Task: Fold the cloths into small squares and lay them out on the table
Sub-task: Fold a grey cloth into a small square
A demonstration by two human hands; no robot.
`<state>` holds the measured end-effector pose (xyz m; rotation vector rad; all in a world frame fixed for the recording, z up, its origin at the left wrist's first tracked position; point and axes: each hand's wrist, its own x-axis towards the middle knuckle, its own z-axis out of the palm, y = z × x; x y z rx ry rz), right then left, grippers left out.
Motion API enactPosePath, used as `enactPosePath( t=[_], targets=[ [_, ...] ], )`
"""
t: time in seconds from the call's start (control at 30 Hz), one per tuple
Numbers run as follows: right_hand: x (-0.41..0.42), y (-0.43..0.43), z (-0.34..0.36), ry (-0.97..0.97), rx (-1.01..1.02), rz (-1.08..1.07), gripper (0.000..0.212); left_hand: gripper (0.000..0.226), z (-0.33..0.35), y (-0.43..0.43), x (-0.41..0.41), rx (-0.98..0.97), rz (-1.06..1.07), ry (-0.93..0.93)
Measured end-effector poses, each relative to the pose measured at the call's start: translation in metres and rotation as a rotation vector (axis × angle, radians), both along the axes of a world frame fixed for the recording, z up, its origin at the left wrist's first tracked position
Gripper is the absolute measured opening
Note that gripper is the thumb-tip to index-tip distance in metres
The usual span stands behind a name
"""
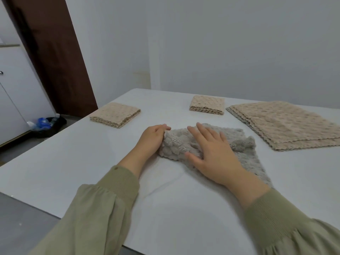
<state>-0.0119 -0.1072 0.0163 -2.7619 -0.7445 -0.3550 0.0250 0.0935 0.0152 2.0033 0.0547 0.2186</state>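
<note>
**Two squares down, one cloth under way, a stack waiting**

From where I stood, the job looked well short of half done. Two beige cloths were already folded into small squares and set out on the table [73,162]: the left square [115,115] at ten o'clock from the person's hands, the far square [207,104] at about one o'clock. The two lay well apart.

The grey cloth [237,137] lay in the middle of the table, right in front of the person, rumpled and only partly folded. One corner trailed off toward five o'clock under the right wrist. The left hand [153,138] held the cloth's nine o'clock end, thumb on top and fingers curled round the bunched edge. The right hand [211,153] lay flat on top of the cloth, fingers straight and spread, pressing it down and gripping nothing.

At two o'clock sat the stack [287,124] of beige cloths, unfolded and lying flat, their wavy edges showing several layers; I could not count them. To my eye, the grey cloth needed its fold squared off and a place of its own, and after that the whole stack was left to fold and lay out.
</note>
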Motion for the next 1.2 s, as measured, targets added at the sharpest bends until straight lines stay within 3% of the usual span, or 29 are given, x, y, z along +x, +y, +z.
enactPosePath(
  t=[0.1,0.4,0.5,0.6,0.8,0.87,0.97,1.1,1.2],
  targets=[
    [0.005,-0.003,-0.005,0.134,-0.111,0.051,0.058,0.031,-0.001,0.006,0.007,-0.015,0.04,-0.01],
    [0.007,0.0,-0.005,0.171,-0.194,0.096,0.051,0.025,-0.007,0.014,0.033,0.495,-0.011,0.014],
    [0.007,0.001,-0.006,0.171,-0.2,0.097,0.051,0.01,-0.007,0.011,0.033,0.524,-0.016,0.011],
    [0.007,0.002,-0.005,0.164,-0.178,0.105,0.056,0.009,0.001,0.013,0.029,0.363,0.07,-0.021],
    [0.004,0.007,-0.009,0.08,-0.121,0.142,0.074,0.01,0.007,0.017,0.028,-0.533,0.302,0.03],
    [0.003,0.01,-0.009,0.068,-0.121,0.125,0.072,0.034,0.007,0.017,0.028,-0.649,0.271,0.031],
    [0.001,0.011,-0.008,0.075,-0.115,0.076,0.062,0.065,0.012,0.011,0.024,-0.373,0.1,0.12],
    [0.002,0.009,-0.004,0.007,0.007,-0.021,0.079,0.057,0.02,-0.005,0.01,0.216,-0.052,0.043],
    [0.009,0.003,-0.005,0.025,-0.015,-0.157,0.067,0.056,0.017,-0.013,0.001,0.59,-0.216,0.07]
  ],
)
